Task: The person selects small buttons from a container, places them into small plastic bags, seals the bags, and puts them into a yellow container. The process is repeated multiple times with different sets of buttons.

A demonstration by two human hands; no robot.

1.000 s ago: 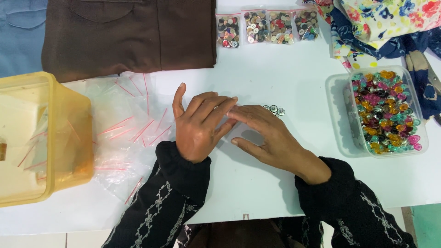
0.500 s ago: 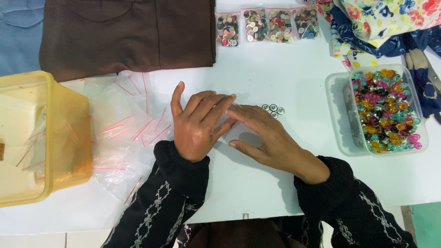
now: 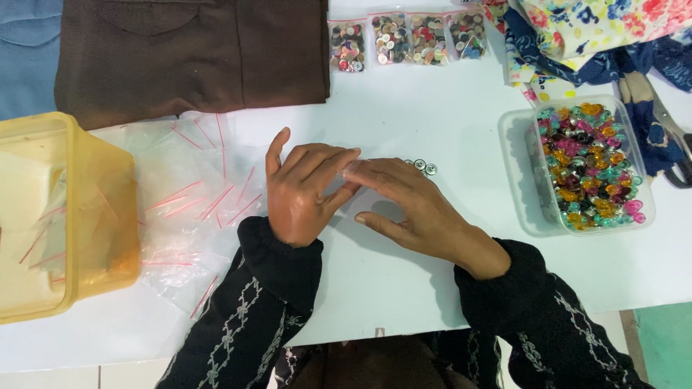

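Observation:
My left hand (image 3: 303, 189) and my right hand (image 3: 414, 209) lie close together on the white table (image 3: 404, 108), fingertips meeting in the middle. Between them they press a small clear plastic bag (image 3: 375, 207), which is faint and mostly hidden under the fingers. A few small silver buttons (image 3: 422, 167) lie on the table just beyond my right fingertips. Loose clear zip bags with red strips (image 3: 202, 194) are spread to the left of my left hand.
A yellow plastic tub (image 3: 94, 216) stands at the left edge. A clear tub of colourful buttons (image 3: 587, 166) stands at the right on its lid. Several filled button bags (image 3: 407, 36) line the far side, beside brown cloth (image 3: 187, 50), floral fabric (image 3: 591, 29) and scissors (image 3: 667, 122).
Both hands stay in almost the same place; my right fingers have slid very slightly along the bag's edge.

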